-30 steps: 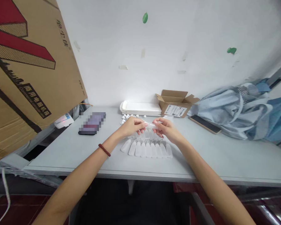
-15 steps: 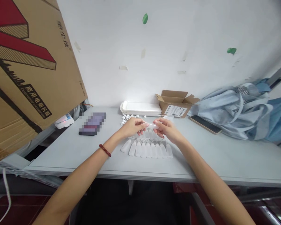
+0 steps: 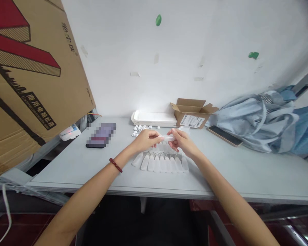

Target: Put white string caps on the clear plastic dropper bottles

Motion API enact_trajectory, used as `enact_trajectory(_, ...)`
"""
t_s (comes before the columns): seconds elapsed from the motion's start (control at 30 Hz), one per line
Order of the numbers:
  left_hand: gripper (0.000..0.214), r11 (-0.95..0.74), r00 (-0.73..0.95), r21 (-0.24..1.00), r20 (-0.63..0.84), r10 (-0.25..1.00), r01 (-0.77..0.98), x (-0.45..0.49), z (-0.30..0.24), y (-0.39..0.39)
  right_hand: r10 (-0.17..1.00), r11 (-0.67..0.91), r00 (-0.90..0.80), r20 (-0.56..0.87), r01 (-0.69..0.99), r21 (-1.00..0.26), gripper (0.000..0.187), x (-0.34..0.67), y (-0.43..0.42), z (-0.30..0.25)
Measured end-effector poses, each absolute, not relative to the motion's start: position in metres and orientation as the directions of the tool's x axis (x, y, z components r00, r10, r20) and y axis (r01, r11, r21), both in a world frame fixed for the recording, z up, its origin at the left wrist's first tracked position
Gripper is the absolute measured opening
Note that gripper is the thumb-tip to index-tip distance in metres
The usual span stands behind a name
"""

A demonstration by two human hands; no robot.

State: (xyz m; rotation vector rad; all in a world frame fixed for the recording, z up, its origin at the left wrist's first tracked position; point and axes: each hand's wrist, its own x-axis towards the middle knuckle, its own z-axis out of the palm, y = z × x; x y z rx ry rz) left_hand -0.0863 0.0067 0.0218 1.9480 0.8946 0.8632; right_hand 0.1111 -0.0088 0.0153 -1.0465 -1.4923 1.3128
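Above the middle of the table, a narrow translucent plastic tube [image 3: 167, 137] lies level between my two hands. My left hand [image 3: 148, 139] pinches its left end between thumb and fingers. At the other end, my right hand [image 3: 180, 140] grips it with thumb and forefinger. Whether it is a tube or a small bottle is hard to make out behind the fingers. Below the hands, several translucent plastic bottles [image 3: 157, 164] lie side by side in a row, with more bottles partly hidden behind them. Small white caps [image 3: 137, 130] are scattered beyond my left hand.
At the back stand a white package [image 3: 154, 118] and an open cardboard box [image 3: 192, 114]. A phone [image 3: 224, 135] and pale blue cloth [image 3: 254, 119] lie right. A blurred dark device [image 3: 101, 135] lies left, near a large carton [image 3: 38, 85]. The table's edge [image 3: 154, 192] runs in front.
My fingers have shifted slightly on the translucent tube, and more of it shows between the hands. The bottles and caps lie as before.
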Motion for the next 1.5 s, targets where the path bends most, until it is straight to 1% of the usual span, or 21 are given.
enact_trajectory(0.13, 0.033, -0.398, 0.479, 0.881, 0.243, 0.844, 0.255, -0.088, 0.022, 0.01, 0.946, 0.198, -0.272, 0.175, 0.059, -0.978, 0.037, 0.111, -0.008, 0.015)
enact_trajectory(0.23, 0.031, -0.421, 0.483, 0.871, 0.264, 0.835, 0.252, -0.09, 0.019, 0.013, 0.929, 0.272, -0.286, 0.236, 0.096, -0.957, 0.036, 0.113, -0.006, 0.012)
enact_trajectory(0.43, 0.026, -0.499, 0.439, 0.821, 0.354, 0.826, 0.277, -0.088, 0.013, 0.013, 0.938, 0.278, -0.258, 0.231, 0.165, -0.946, 0.036, 0.113, -0.006, 0.012)
enact_trajectory(0.53, 0.023, -0.501, 0.444, 0.82, 0.353, 0.824, 0.276, -0.087, 0.015, 0.011, 0.943, 0.276, -0.245, 0.225, 0.198, -0.941, 0.04, 0.111, -0.008, 0.015)
enact_trajectory(0.6, 0.025, -0.474, 0.47, 0.839, 0.316, 0.824, 0.267, -0.087, 0.017, 0.011, 0.944, 0.275, -0.239, 0.225, 0.201, -0.94, 0.042, 0.109, -0.009, 0.016)
enact_trajectory(0.73, 0.035, -0.404, 0.529, 0.876, 0.218, 0.82, 0.265, -0.089, 0.021, 0.011, 0.945, 0.274, -0.233, 0.23, 0.177, -0.945, 0.04, 0.108, -0.01, 0.017)
enact_trajectory(0.83, 0.037, -0.338, 0.547, 0.907, 0.156, 0.823, 0.25, -0.09, 0.022, 0.012, 0.942, 0.287, -0.236, 0.239, 0.196, -0.937, 0.038, 0.108, -0.009, 0.015)
enact_trajectory(0.97, 0.039, -0.186, 0.512, 0.964, 0.064, 0.857, 0.19, -0.09, 0.023, 0.012, 0.909, 0.412, -0.195, 0.367, 0.304, -0.859, 0.037, 0.108, -0.009, 0.011)
enact_trajectory(1.03, 0.04, -0.102, 0.51, 0.982, 0.007, 0.86, 0.158, -0.09, 0.025, 0.01, 0.887, 0.461, -0.184, 0.423, 0.322, -0.827, 0.034, 0.108, -0.009, 0.01)
enact_trajectory(1.17, 0.041, -0.005, 0.535, 0.99, -0.07, 0.842, 0.137, -0.091, 0.03, 0.008, 0.888, 0.46, -0.172, 0.426, 0.32, -0.829, 0.031, 0.107, -0.009, 0.009)
enact_trajectory(1.23, 0.041, -0.031, 0.53, 0.992, -0.038, 0.847, 0.119, -0.09, 0.029, 0.008, 0.893, 0.449, -0.171, 0.415, 0.333, -0.829, 0.03, 0.108, -0.009, 0.009)
enact_trajectory(1.4, 0.029, -0.231, 0.467, 0.969, 0.164, 0.869, 0.088, -0.088, 0.025, 0.01, 0.887, 0.46, -0.157, 0.434, 0.379, -0.803, 0.026, 0.108, -0.009, 0.008)
enact_trajectory(1.5, 0.026, -0.276, 0.442, 0.957, 0.212, 0.872, 0.087, -0.088, 0.025, 0.012, 0.885, 0.463, -0.154, 0.44, 0.401, -0.791, 0.025, 0.107, -0.007, 0.006)
